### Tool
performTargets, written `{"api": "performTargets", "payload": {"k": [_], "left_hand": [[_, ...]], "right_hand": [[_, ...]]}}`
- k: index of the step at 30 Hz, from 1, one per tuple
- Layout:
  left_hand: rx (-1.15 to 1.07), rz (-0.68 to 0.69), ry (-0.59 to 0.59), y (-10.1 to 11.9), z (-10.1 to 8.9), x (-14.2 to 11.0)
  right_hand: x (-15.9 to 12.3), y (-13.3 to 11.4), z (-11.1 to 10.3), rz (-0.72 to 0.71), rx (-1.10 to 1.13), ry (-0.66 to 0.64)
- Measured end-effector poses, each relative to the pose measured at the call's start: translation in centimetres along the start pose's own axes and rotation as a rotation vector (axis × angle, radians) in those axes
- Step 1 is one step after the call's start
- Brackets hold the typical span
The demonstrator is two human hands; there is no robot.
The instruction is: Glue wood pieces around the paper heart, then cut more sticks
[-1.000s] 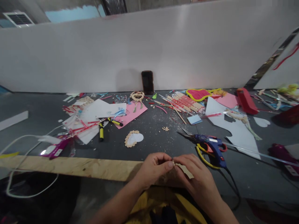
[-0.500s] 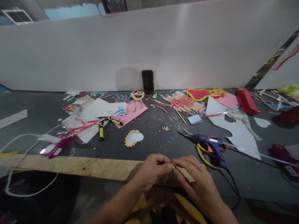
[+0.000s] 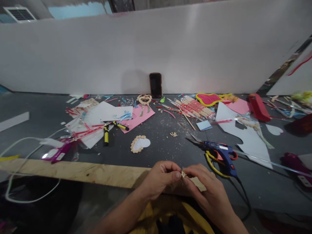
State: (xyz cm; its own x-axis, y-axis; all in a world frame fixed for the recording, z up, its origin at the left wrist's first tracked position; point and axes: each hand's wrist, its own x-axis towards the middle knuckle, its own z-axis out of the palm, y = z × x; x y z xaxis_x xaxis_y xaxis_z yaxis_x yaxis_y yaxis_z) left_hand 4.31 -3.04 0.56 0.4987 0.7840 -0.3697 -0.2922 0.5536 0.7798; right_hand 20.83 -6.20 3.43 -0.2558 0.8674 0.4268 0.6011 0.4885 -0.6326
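Just over the table's front edge, my left hand [image 3: 162,178] and my right hand [image 3: 207,183] meet with their fingertips pinched on a small cluster of pale beads [image 3: 183,175]. How the beads are joined is too small to make out. Ahead of my hands lies a little pile of loose pale beads [image 3: 173,134]. To its left is a white paper cutout [image 3: 145,143] partly rimmed with beige beads [image 3: 134,145]. A blue glue gun [image 3: 223,152] rests to the right of my right hand, over scissors with yellow-and-red handles [image 3: 211,165].
A phone [image 3: 155,85] leans upright against the white partition [image 3: 109,55]. On the left are yellow-handled pliers [image 3: 106,136], a purple glue gun [image 3: 58,152] and a white cord [image 3: 14,175]. Wrapped sticks [image 3: 192,107] and cut white paper [image 3: 253,143] lie to the right.
The pale bead cluster shows more plainly between my fingertips, with the right fingers slightly more apart from the left. The things on the table stay where they were; the view has shifted slightly.
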Motion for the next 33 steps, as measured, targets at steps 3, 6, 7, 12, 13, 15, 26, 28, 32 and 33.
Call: {"api": "performTargets", "payload": {"k": [3, 6, 7, 12, 13, 15, 26, 28, 32, 33], "left_hand": [[0.028, 0.023, -0.012, 0.07, -0.01, -0.10], [0.051, 0.042, 0.001, 0.17, 0.07, -0.15], [0.057, 0.042, 0.010, 0.17, 0.10, -0.16], [0.093, 0.040, 0.046, 0.08, 0.08, -0.21], [0.099, 0.043, 0.044, 0.10, 0.04, -0.23], [0.107, 0.052, 0.029, 0.23, -0.09, -0.27], [0.006, -0.016, -0.024, 0.44, -0.31, -0.22], [-0.036, -0.037, -0.027, 0.32, -0.25, -0.22], [-0.029, -0.058, -0.037, 0.17, -0.41, -0.21], [-0.022, -0.058, -0.042, 0.17, -0.47, -0.20]], "right_hand": [[-0.04, -0.09, -0.02, 0.015, 0.030, -0.025], [-0.06, -0.21, 0.02, 0.001, 0.048, -0.019], [-0.04, -0.27, 0.05, -0.009, 0.047, -0.015], [0.12, -0.51, 0.25, -0.025, 0.007, -0.011], [0.14, -0.51, 0.30, -0.028, 0.000, -0.005], [0.15, -0.43, 0.36, -0.041, -0.010, 0.015], [-0.06, 0.00, 0.52, -0.033, -0.052, -0.015], [-0.13, 0.08, 0.56, -0.036, -0.057, -0.016], [-0.10, 0.06, 0.54, -0.055, -0.069, -0.028], [-0.06, 0.01, 0.53, -0.062, -0.075, -0.026]]}}
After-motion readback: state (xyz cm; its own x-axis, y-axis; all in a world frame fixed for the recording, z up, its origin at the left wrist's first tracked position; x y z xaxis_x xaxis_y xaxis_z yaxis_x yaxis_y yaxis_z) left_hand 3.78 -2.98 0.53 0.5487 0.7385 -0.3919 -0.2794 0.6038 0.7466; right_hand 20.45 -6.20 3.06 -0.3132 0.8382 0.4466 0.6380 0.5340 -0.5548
